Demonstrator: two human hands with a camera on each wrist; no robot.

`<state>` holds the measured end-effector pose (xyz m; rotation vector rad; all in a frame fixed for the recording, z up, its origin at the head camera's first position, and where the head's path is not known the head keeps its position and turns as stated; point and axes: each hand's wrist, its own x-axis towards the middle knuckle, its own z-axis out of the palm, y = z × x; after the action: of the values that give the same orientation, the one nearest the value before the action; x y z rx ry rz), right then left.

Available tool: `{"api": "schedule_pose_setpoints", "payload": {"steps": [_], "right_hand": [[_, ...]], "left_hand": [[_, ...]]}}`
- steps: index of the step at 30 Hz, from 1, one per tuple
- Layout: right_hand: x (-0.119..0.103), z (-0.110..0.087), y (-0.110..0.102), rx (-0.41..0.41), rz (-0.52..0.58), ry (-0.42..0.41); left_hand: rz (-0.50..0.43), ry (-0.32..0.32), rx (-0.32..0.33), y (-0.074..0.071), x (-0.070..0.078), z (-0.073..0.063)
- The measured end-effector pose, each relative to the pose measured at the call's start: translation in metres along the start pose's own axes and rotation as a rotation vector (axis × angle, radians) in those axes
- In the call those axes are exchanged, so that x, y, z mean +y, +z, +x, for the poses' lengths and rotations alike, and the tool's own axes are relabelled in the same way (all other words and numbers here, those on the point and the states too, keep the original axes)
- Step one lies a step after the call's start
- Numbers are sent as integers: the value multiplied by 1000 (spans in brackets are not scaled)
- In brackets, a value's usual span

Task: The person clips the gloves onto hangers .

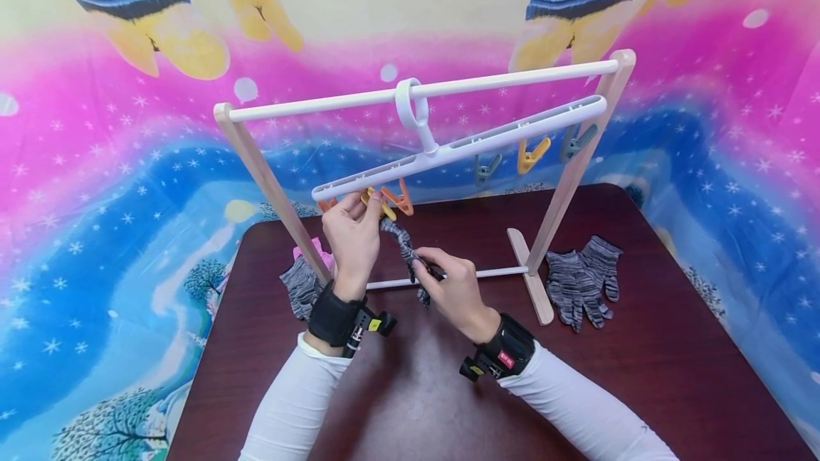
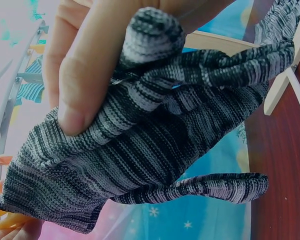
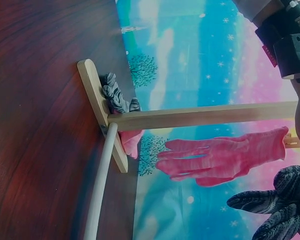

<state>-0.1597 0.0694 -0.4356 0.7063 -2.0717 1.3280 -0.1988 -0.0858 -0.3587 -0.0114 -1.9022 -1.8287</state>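
Note:
My left hand [image 1: 352,237] pinches a yellow clothespin [image 1: 384,205] that hangs near the left end of a white clip hanger [image 1: 461,144]. Below it dangles a black-and-grey striped knit glove [image 1: 400,237], its cuff by the clothespin. Whether the clothespin bites the cuff I cannot tell. My right hand [image 1: 451,287] grips that glove lower down; the left wrist view shows its thumb and fingers pressing the knit [image 2: 150,145]. A pink glove [image 3: 220,157] hangs from another clip, beside my left hand in the right wrist view.
The hanger hooks over the white rod of a wooden rack [image 1: 570,176]. An orange clip [image 1: 398,198] is right of my left hand; a yellow clip [image 1: 533,155] and grey-green clips hang farther right. Striped gloves lie by the right foot [image 1: 579,283] and left post [image 1: 301,287], pink fabric [image 3: 131,141] behind.

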Motion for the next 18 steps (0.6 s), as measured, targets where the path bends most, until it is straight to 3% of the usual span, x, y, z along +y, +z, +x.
{"api": "schedule_pose_setpoints", "payload": {"steps": [18], "right_hand": [[1, -3, 4, -11, -19, 12]], "left_hand": [[-78, -28, 11, -3, -5, 0]]}}
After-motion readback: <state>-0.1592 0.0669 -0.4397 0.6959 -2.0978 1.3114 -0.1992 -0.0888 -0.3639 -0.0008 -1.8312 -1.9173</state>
